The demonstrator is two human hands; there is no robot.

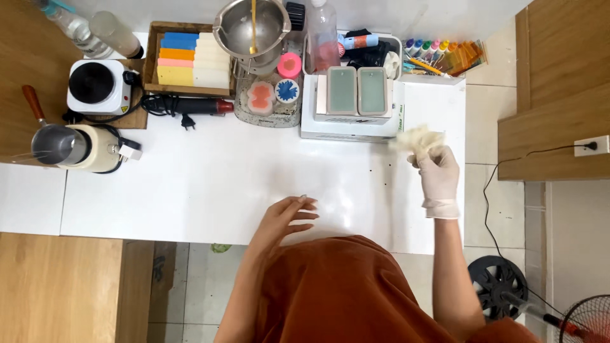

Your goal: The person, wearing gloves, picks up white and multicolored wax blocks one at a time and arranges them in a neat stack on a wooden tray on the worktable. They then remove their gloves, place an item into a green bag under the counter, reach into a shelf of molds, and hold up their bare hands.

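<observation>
On the white table [190,184], head view: right hand [438,171], gloved, at the right edge, closed around a crumpled pale wad [418,138], just near of the white box [352,124]; left hand [289,213], bare, fingers spread open, resting empty at the near edge.

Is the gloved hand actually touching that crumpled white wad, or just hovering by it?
Touching. The head view shows the gloved right hand with its fingers closed around the lower part of the crumpled white wad, no gap between them.

We are seeing a flat white box [351,124] lying at the table's far edge, a small green label [399,118] showing at its right corner. We are making out no signs or screens.
</observation>
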